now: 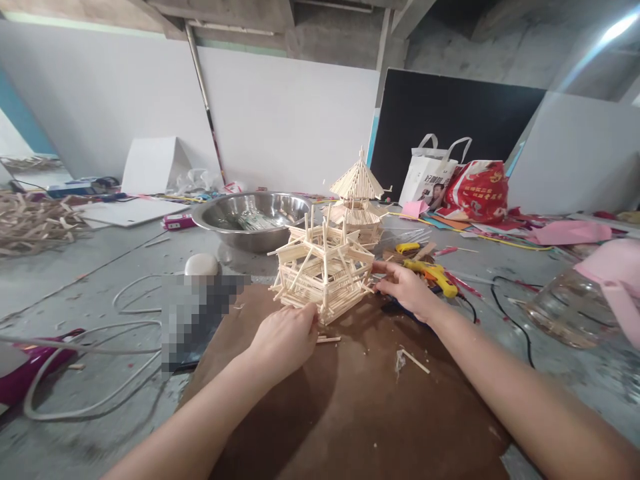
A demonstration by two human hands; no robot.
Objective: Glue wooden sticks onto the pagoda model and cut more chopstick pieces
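A six-sided frame of thin wooden sticks (323, 270) stands on a brown board (350, 407) in front of me. My left hand (286, 337) grips its near lower edge with curled fingers. My right hand (405, 287) rests against its right side, fingers pressed to the sticks. Behind the frame stands a finished stick pagoda (357, 200) with a pointed roof. A loose stick (329, 339) lies by my left hand.
A steel bowl (253, 220) sits behind the frame. A yellow glue gun (433, 273) and black cable (505, 313) lie at right, a clear jar (570, 310) further right. White cable (95, 347) loops at left. Stick heaps (35, 223) lie far left; bags (457, 183) stand behind.
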